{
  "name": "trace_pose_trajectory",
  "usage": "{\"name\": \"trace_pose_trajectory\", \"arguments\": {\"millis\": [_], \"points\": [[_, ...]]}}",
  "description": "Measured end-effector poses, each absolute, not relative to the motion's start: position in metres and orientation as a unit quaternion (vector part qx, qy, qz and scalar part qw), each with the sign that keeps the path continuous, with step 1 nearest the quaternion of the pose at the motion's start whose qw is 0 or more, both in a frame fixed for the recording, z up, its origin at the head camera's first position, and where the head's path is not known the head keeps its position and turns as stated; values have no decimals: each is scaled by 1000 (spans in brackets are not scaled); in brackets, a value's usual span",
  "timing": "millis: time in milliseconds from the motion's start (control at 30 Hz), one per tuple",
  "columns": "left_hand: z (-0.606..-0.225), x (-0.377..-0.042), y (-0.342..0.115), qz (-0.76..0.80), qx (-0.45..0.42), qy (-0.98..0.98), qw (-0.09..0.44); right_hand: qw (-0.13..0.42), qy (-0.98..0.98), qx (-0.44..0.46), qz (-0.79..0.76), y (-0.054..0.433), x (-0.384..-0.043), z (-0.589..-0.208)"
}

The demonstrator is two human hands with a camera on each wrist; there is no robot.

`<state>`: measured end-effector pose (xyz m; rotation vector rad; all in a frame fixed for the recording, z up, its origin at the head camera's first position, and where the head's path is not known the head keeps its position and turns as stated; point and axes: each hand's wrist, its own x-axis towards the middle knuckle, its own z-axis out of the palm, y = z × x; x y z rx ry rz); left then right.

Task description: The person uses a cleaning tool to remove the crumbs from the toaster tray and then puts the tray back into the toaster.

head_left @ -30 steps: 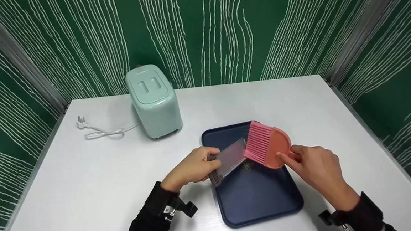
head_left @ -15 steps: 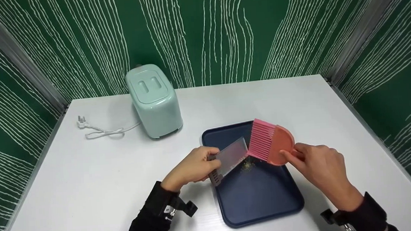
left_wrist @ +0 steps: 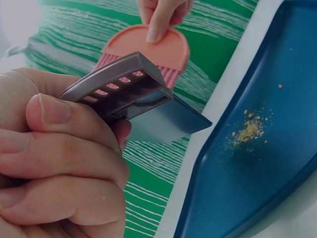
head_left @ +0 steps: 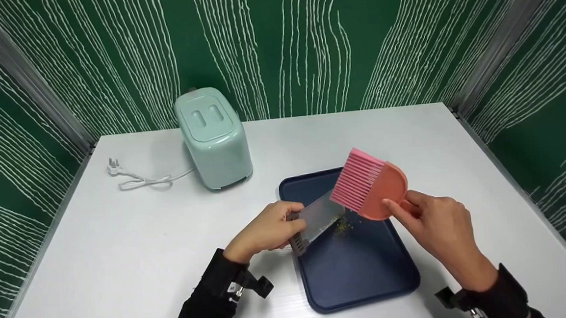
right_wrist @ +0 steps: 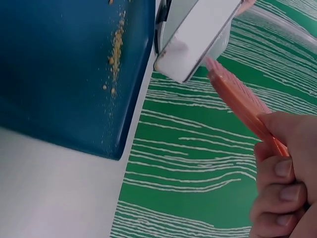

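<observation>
My left hand [head_left: 263, 231] pinches a crumb tray, a thin metal plate [head_left: 318, 215] with a slotted grey end [left_wrist: 133, 82], between thumb and fingers. It is tilted over a dark blue serving tray [head_left: 358, 272], its free end facing right. In my right hand [head_left: 439, 225] is a brush with an orange semicircular back [head_left: 386, 192] and pink bristles [head_left: 356, 179]. The bristle tips overlap the plate's far end in the head view. Yellowish crumbs [left_wrist: 250, 129] lie in a small heap on the serving tray, under the plate's lower edge.
A mint-green toaster [head_left: 215, 143] with its lid on stands at the back left of the white table [head_left: 121, 247]. Its white cord and plug [head_left: 142, 180] lie to its left. Green panels [head_left: 305, 44] with white streaks enclose the table's back and sides.
The brush first shifts slightly right, then back left and up over the plate's far end. More crumbs show on the serving tray, spread a little wider. My left hand stays nearly still.
</observation>
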<state>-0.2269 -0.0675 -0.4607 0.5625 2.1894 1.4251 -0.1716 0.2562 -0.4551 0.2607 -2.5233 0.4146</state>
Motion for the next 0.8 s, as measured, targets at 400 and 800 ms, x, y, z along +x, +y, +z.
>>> {"name": "trace_pose_trajectory", "arguments": {"millis": [400,800], "points": [[-460,-227,-66,523,198,796,233,291,-931,145,165,239,-175,-464],[-459,-225,-64,524,217,789,238,292,-937,136,133,244,-179,-469]]}}
